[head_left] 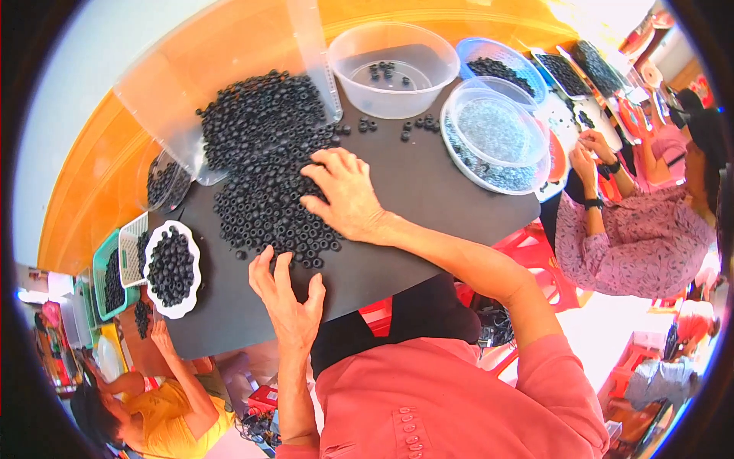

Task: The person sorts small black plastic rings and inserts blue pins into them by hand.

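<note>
"Where do the small black ring-shaped pieces (275,191) lie?"

"Heaped on a dark grey flat-topped table (436,172), reaching into a clear, tilted plastic bin (252,42). A white scalloped dish (180,310) of black pieces sits to the left."

"And the hands?"

"The bare right hand (349,197), fingers spread, reaches over the heap's right side. The bare left hand (292,304), unclenched, fingers apart, is at its near edge; fingertip contact there is unclear."

Bare tabletop (432,172) right of centre offers passage; black rings (267,203) block left of centre, a clear bowl (391,103) upper centre.
</note>
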`<state>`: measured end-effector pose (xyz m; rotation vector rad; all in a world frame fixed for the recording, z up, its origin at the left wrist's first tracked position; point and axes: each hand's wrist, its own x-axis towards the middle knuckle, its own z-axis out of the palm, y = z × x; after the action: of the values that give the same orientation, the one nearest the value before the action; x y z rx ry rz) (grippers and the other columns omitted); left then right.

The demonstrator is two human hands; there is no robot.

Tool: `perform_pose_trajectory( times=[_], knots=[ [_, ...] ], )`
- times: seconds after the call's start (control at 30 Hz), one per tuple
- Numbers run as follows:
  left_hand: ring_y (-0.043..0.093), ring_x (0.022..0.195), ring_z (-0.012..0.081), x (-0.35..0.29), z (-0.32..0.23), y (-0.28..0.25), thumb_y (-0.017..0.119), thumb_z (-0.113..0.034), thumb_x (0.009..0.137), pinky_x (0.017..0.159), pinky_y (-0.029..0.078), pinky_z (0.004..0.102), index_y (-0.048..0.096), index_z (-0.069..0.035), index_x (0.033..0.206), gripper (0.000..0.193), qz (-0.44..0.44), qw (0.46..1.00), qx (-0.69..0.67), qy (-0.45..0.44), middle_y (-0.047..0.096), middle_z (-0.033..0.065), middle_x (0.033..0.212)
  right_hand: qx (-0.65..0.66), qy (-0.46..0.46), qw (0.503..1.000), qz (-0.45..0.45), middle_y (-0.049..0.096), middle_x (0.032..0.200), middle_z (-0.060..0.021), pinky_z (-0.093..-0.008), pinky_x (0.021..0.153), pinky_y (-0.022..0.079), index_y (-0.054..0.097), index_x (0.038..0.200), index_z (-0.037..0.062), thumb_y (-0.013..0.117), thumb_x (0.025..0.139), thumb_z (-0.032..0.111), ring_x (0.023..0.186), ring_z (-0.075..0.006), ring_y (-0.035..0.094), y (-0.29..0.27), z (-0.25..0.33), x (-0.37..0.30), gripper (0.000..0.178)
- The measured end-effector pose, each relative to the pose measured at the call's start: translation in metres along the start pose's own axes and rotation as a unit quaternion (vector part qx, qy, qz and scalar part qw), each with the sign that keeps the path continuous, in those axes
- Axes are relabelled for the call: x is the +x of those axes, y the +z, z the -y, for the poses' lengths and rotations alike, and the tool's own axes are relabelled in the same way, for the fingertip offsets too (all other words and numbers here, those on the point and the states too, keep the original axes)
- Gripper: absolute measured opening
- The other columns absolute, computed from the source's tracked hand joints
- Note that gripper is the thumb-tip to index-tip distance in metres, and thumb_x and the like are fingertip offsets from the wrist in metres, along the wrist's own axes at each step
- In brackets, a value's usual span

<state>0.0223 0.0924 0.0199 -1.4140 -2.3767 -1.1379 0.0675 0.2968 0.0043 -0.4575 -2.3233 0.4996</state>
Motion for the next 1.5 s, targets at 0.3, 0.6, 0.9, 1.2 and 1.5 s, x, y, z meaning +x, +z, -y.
perform_pose_trajectory(
  times=[0.3,0.6,0.9,1.2,1.5],
  knots=[
    [0.036,0.124,0.0432,0.006,0.01,0.004,0.069,-0.004,0.075,0.104,0.033,0.053,0.05,0.0,0.121,0.05,0.051,0.996,0.065,0.025,0.042,0.0227,0.13,0.085,-0.006,0.996,-0.03,0.046,0.125,-0.0132,-0.0484,0.095,0.035,0.056,0.115,0.0081,0.072,0.077,0.022,0.119,-0.0336,0.043,0.014,0.02,0.007,0.043],
    [0.046,0.117,0.042,-0.005,-0.039,0.002,0.062,0.001,0.078,0.1,0.037,0.0524,0.053,0.003,0.117,0.041,0.029,0.994,-0.075,0.079,0.055,0.0195,0.12,0.127,-0.047,0.988,-0.071,0.049,0.12,-0.01,-0.0455,0.092,0.037,0.056,0.111,0.0079,0.068,0.081,0.017,0.11,-0.0312,0.048,-0.009,0.002,0.002,0.034],
    [0.059,0.097,0.0312,0.002,-0.052,0.025,0.057,0.008,0.078,0.088,0.047,0.0411,0.055,0.002,0.113,0.036,0.041,0.974,-0.223,0.024,0.062,0.0154,0.1,-0.129,-0.031,0.989,-0.071,0.054,0.117,-0.0054,-0.0441,0.089,0.038,0.059,0.112,0.0106,0.067,0.07,0.004,0.111,-0.0265,0.05,-0.129,-0.023,-0.038,0.043],
    [0.058,0.098,0.0322,-0.006,-0.044,0.04,0.058,0.007,0.078,0.089,0.047,0.0415,0.056,0.002,0.108,0.031,0.036,0.976,-0.206,0.055,0.062,0.0146,0.095,-0.36,0.041,0.931,-0.049,0.056,0.107,-0.0074,-0.0452,0.088,0.036,0.059,0.106,0.0072,0.066,0.071,0.01,0.107,-0.027,0.05,-0.188,-0.081,-0.066,0.036],
    [0.054,0.106,0.0356,-0.009,-0.046,0.039,0.06,0.007,0.076,0.091,0.045,0.0431,0.058,0.002,0.105,0.029,0.052,0.978,-0.19,0.071,0.062,0.0133,0.095,-0.334,0.021,0.937,-0.097,0.054,0.082,-0.0045,-0.0396,0.076,0.037,0.062,0.088,0.0112,0.066,0.071,0.007,0.083,-0.0244,0.052,-0.196,-0.087,-0.075,0.019]
  ],
)
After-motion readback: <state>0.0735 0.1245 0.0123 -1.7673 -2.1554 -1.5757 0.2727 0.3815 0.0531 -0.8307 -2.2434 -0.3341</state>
